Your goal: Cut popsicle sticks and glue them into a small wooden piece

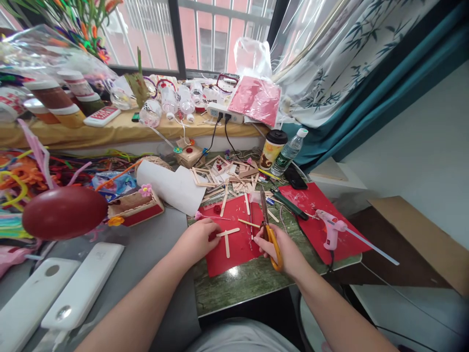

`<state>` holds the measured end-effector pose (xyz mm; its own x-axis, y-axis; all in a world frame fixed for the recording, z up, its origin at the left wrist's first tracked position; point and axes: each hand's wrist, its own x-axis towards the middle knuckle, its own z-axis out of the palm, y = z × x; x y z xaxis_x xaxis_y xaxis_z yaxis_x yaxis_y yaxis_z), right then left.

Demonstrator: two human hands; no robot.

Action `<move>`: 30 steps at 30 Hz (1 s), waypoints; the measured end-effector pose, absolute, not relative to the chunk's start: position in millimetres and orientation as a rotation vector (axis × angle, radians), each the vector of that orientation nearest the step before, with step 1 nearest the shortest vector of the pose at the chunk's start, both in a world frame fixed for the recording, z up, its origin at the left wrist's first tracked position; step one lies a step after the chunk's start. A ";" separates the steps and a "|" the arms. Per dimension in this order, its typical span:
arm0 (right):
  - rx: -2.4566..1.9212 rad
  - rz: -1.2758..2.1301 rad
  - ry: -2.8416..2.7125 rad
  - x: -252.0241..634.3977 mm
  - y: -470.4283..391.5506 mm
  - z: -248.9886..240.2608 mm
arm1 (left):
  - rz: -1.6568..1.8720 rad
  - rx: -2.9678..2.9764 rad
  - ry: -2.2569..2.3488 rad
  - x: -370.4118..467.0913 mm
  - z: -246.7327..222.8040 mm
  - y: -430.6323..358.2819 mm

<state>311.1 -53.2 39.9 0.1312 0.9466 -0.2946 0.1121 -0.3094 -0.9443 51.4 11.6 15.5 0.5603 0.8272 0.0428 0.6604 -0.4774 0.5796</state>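
My left hand [198,240] is over the left edge of a red sheet [240,254], fingers curled in and closed at the left end of a wooden craft stick [231,231]. Below that stick, a second craft stick [227,246] lies upright against it, the two making a T shape. My right hand [276,244] is wrapped around the orange handles of a pair of scissors [271,239], whose blades point away from me. Left of the scissors lie a thin yellowish stick [248,223] and a slim dark red rod [251,220].
Loose craft sticks [238,176] are heaped behind the sheet. A pink glue gun [330,230] stands on another red sheet to the right, near a green cutter [291,204]. A water bottle [289,154] and paper cup [273,149] stand behind. A decorated box [137,208] sits left.
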 end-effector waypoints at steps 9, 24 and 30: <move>-1.607 1.385 -1.032 309.8 -59.7 35.6 | 0.431 2.316 1.161 60.3 3.8 9.1; -1.314 1.778 -0.896 310.4 -114.1 42.1 | 0.462 2.230 1.178 59.6 1.5 10.8; -1.271 1.907 -0.876 314.6 -123.1 56.1 | 0.467 2.243 1.185 60.1 2.5 9.2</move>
<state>314.6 -123.1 56.1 -0.2966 0.8214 -0.4871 -0.1654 -0.5465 -0.8209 60.1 9.2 2.5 0.5500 0.8339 0.0459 0.6408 -0.4566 0.6172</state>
